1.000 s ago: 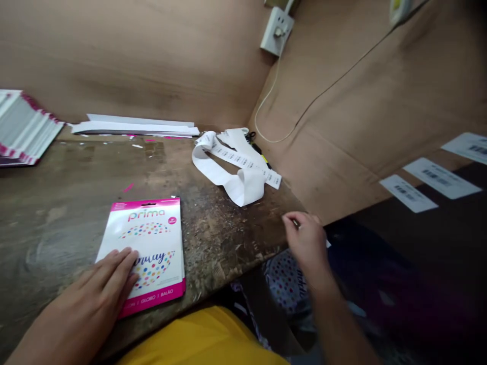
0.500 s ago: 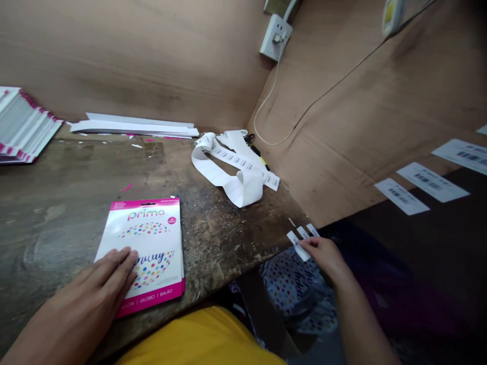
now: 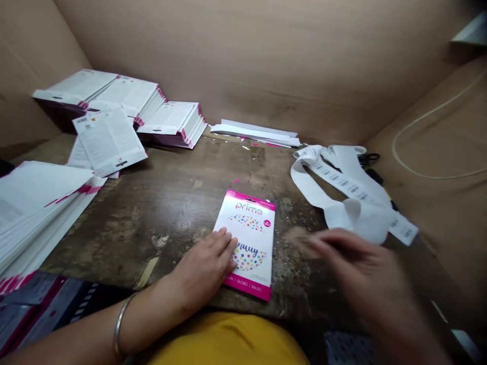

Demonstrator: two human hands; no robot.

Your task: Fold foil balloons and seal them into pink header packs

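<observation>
My left hand (image 3: 203, 266) lies flat on the left side of a white and pink "prima" balloon packet (image 3: 253, 243), its fingertips over the printed dots. A metal bangle (image 3: 119, 324) circles that wrist. My right hand (image 3: 361, 274) is blurred by motion, just right of the packet and in front of a looped white strip of printed labels (image 3: 342, 190). Whether its fingers hold anything, I cannot tell. The packet rests on a worn wooden workbench (image 3: 152, 228).
Several stacks of similar packets (image 3: 122, 101) stand at the back left, with a larger stack (image 3: 38, 213) at the left edge. White paper strips (image 3: 254, 133) lie against the cardboard wall (image 3: 266, 56). Black-handled scissors (image 3: 368, 159) sit behind the labels. Dark packets (image 3: 38, 309) lie below the bench.
The view has swung left, bringing the stacks into sight. My right hand has moved from the small labels at the bench edge to above the bench. My left hand stays on the packet.
</observation>
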